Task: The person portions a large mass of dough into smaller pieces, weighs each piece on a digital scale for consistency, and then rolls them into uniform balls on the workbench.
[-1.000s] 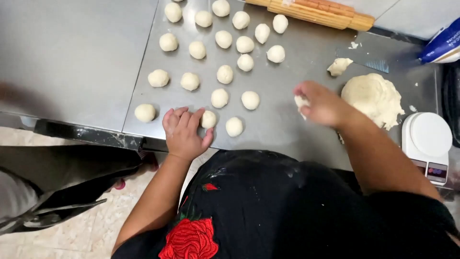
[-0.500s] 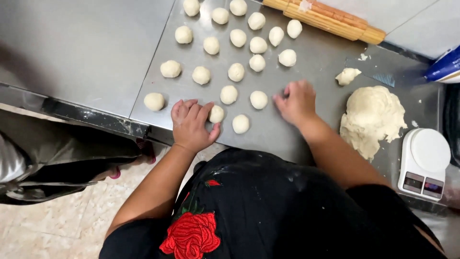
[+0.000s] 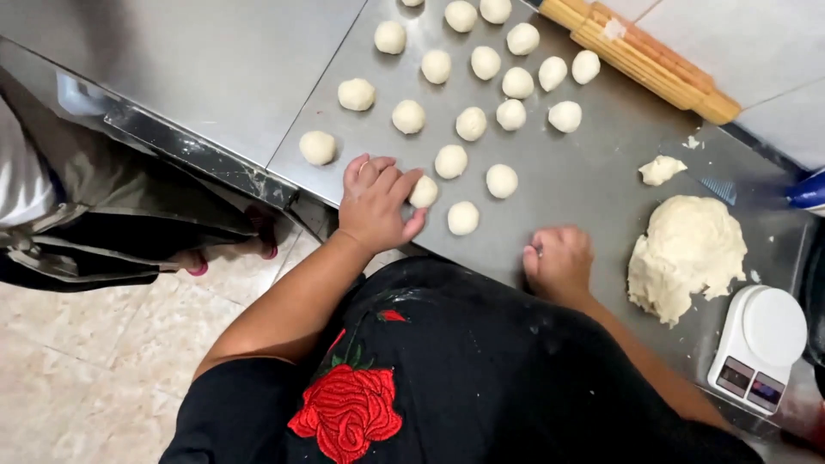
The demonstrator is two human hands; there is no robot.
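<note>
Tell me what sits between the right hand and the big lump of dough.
Nothing visible. Only bare steel table lies between the right hand and the large pale dough mass. The left hand touches a small round dough ball.

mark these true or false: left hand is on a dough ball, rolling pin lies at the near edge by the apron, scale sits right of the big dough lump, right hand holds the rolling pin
1. The left hand is on a dough ball. True.
2. The rolling pin lies at the near edge. False: it lies at the far side of the table, beyond the balls.
3. The scale sits right of the big dough lump. True.
4. The right hand holds the rolling pin. False: it rests curled on the table, far from the pin.
</note>
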